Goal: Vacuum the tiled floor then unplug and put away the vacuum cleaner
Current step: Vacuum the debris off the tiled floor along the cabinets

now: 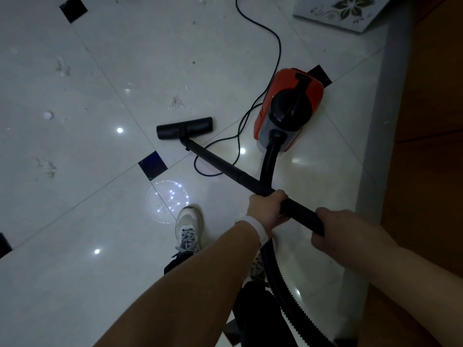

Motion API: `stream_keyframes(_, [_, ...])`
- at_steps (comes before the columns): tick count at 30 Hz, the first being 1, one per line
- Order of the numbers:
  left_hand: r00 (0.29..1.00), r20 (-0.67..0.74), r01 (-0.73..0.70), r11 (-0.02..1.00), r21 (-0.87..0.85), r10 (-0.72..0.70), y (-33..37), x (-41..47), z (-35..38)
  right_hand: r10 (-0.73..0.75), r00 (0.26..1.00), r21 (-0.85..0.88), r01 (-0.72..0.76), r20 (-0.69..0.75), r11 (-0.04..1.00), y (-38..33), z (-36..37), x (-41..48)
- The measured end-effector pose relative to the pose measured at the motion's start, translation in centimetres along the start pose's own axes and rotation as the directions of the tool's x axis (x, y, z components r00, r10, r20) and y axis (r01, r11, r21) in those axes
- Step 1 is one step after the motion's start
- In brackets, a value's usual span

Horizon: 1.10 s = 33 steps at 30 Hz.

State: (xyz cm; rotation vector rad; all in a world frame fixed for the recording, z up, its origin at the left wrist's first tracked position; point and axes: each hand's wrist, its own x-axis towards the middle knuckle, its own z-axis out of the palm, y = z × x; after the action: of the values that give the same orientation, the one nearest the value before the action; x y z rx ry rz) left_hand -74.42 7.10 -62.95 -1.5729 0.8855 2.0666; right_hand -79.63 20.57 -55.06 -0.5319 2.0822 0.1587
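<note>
A red and black canister vacuum cleaner (288,108) stands on the white tiled floor (75,271). Its black wand (220,164) slants down to the flat floor head (185,127), which rests on the tiles. My left hand (268,210) grips the wand lower down, and my right hand (333,226) grips its upper end. The ribbed black hose (268,161) loops from the canister behind the wand and comes back near my legs. A thin black power cord (275,41) trails from the canister toward the top of the view.
Scattered crumbs and debris (176,103) lie on the tiles to the left and ahead of the floor head. A wooden panel (431,121) runs along the right. A white floral-patterned object (345,11) sits at the top right. My shoe (188,229) is just below the wand.
</note>
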Motion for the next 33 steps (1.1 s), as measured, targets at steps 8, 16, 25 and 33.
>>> stream_keyframes(8, [1.000,-0.022,-0.002,1.000,-0.001,0.002,2.3,1.2,-2.1,-0.039,0.999,-0.004,0.039,-0.033,0.999,-2.6,-0.6,1.8])
stream_keyframes(16, [0.998,-0.026,-0.063,0.998,0.015,0.063,5.3,3.3,-4.6,-0.010,0.998,0.039,0.012,-0.062,0.999,-6.0,-1.4,3.9])
stream_keyframes(25, [0.997,-0.001,-0.074,0.995,0.062,0.074,6.7,4.7,-5.9,0.088,0.991,0.132,-0.074,-0.102,0.988,-7.6,-1.3,4.7])
stream_keyframes(33, [0.998,0.008,-0.057,0.996,0.062,0.056,6.3,5.1,-6.5,0.097,0.995,0.257,-0.084,-0.038,0.963,-7.8,-0.6,4.8])
